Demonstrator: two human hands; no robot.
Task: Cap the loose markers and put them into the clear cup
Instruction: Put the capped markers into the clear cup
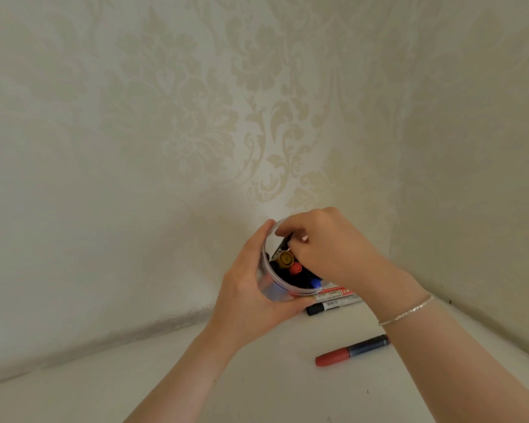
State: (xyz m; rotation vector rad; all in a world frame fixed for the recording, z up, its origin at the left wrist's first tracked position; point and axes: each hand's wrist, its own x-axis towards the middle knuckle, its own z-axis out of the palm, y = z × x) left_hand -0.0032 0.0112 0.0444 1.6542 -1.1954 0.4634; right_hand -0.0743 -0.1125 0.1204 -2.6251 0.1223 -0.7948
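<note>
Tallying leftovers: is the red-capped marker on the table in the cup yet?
Out. The red-capped marker lies flat on the table, apart from the clear cup.

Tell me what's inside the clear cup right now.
The clear cup holds several markers standing upright; their yellow, red and blue ends show. The right hand pinches a dark marker over the opening and covers the far side. The left hand hides the lower wall.

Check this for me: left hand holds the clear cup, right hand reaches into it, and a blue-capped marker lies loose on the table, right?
Not quite: in the head view the loose marker has a red cap. The left hand holds the clear cup; the right hand reaches in.
</note>
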